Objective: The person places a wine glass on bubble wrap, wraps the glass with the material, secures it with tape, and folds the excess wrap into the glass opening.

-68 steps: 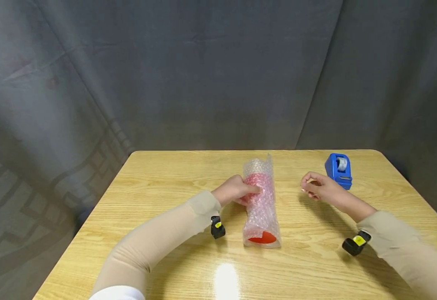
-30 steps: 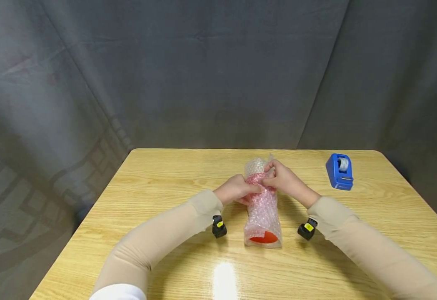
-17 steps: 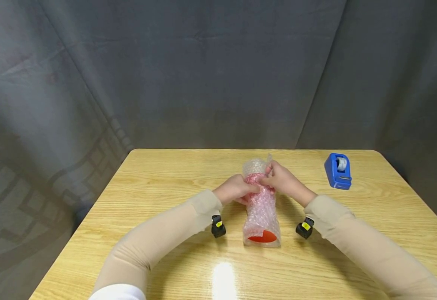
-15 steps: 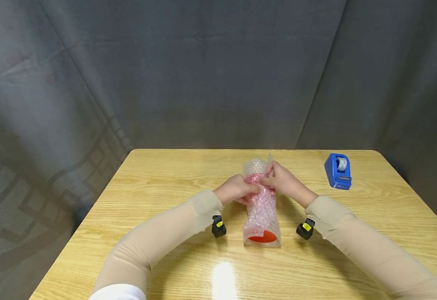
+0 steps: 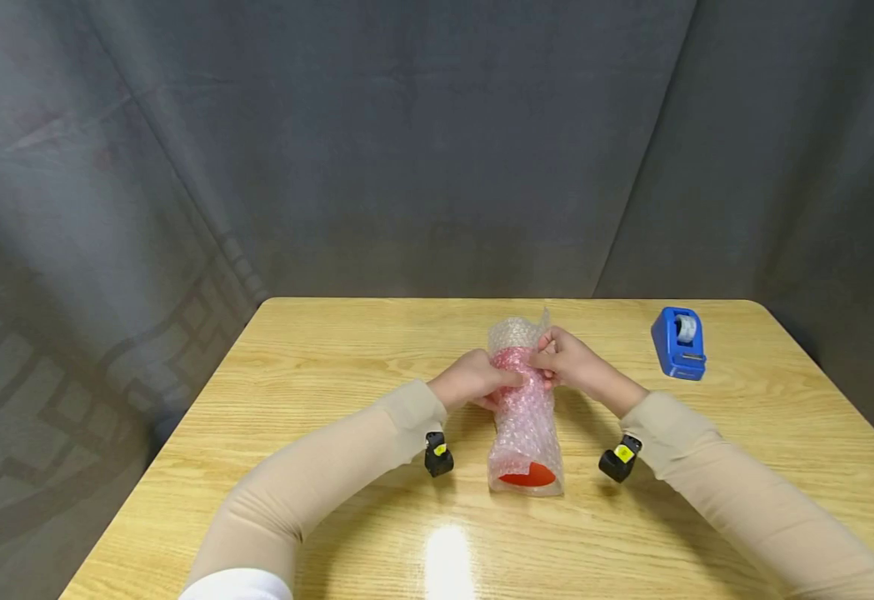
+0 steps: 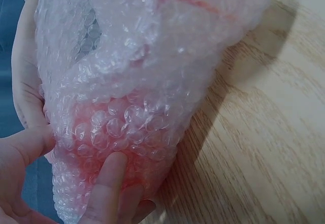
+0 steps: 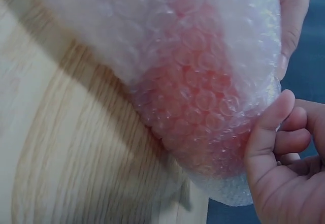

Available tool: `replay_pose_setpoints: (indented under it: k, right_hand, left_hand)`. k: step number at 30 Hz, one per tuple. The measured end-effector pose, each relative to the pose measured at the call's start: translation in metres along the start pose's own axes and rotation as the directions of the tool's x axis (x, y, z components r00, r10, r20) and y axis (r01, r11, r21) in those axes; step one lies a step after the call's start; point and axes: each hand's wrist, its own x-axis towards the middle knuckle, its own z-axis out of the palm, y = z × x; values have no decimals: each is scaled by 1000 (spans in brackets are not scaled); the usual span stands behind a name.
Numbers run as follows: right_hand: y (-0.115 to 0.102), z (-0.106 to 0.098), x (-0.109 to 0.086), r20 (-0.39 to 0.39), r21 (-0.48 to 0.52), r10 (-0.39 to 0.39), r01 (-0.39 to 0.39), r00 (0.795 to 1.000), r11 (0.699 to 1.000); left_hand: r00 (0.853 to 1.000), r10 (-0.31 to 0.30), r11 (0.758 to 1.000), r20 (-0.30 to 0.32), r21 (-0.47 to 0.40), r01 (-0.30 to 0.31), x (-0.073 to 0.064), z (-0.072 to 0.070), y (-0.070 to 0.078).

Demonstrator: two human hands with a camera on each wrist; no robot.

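A red object with a rounded end [image 5: 528, 476] lies rolled in clear bubble wrap [image 5: 522, 425], lengthwise on the wooden table. Its exact kind is hidden by the wrap. My left hand [image 5: 477, 379] grips the roll from the left, thumb on top, and in the left wrist view its fingers [image 6: 109, 183] press into the bubbles. From the right, my right hand [image 5: 575, 362] pinches at the wrap's upper overlap, close to the left thumb. In the right wrist view this hand [image 7: 284, 158] has its fingers curled against the wrap's side. Any tape between the fingers is too small to make out.
A blue tape dispenser [image 5: 678, 343] with a clear roll stands at the back right of the wooden table [image 5: 347, 350]. A loose corner of wrap [image 5: 545, 317] sticks up at the roll's far end. Grey curtain [image 5: 422, 167] hangs behind the table.
My right hand has come left from beside the dispenser to the bubble wrap, and lately it has shifted slightly rightward and nearer. The left hand keeps its hold; the roll lies where it was.
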Motion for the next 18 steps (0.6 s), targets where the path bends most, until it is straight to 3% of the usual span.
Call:
replay_pose_setpoints:
  k: [5, 13, 18]
  right_hand:
    - [3, 0, 0, 5, 4, -37, 37, 999, 999]
    - [10, -4, -4, 61, 107, -90, 83, 994, 991]
    - [10, -5, -4, 77, 83, -128, 122, 989, 989]
  left_hand:
    - [1000, -5, 1000, 0, -7, 5, 0, 0, 0]
    - [1000, 0, 1000, 8, -5, 0, -1, 0, 0]
    - [1000, 0, 1000, 2, -1, 0, 1, 0, 0]
